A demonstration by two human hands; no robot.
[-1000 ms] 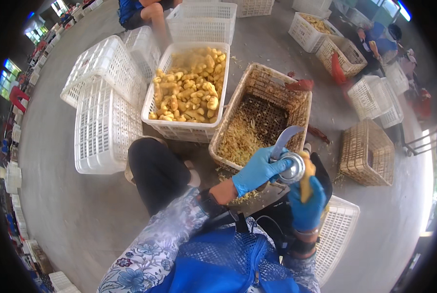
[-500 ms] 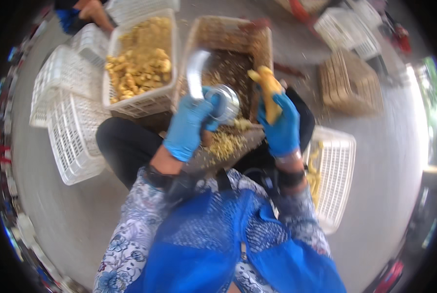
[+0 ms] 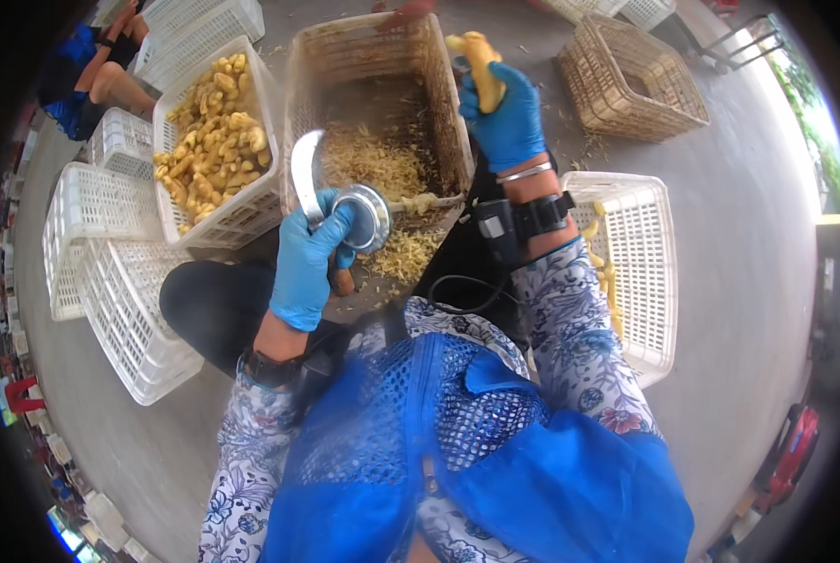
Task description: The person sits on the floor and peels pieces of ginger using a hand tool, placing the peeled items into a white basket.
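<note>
My left hand [image 3: 307, 267], in a blue glove, is closed on a curved knife [image 3: 305, 169] and a round metal tool [image 3: 364, 218], with a brown handle below them. My right hand [image 3: 509, 122], also gloved, grips a knobbly piece of ginger [image 3: 486, 70] up at the far right corner of a grimy crate [image 3: 458, 145] that has pale scrapings [image 3: 373, 159] inside. More scrapings lie at its near end. A white crate heaped with ginger [image 3: 213, 150] stands to the left. Another white crate [image 3: 645, 281] on the right holds paler ginger pieces [image 3: 606, 281], partly hidden by my right forearm.
White crates [image 3: 129, 310] are stacked at the left. A person [image 3: 101, 70] sits beyond them. An upturned-looking tan crate [image 3: 631, 84] and a metal trolley [image 3: 739, 47] stand at the upper right. My bent legs [image 3: 204, 300] flank the grimy crate on the concrete floor [image 3: 739, 263].
My right hand has risen forward and away from my left hand with the ginger. My left hand has moved left with the knife and metal tool. The whole view has shifted.
</note>
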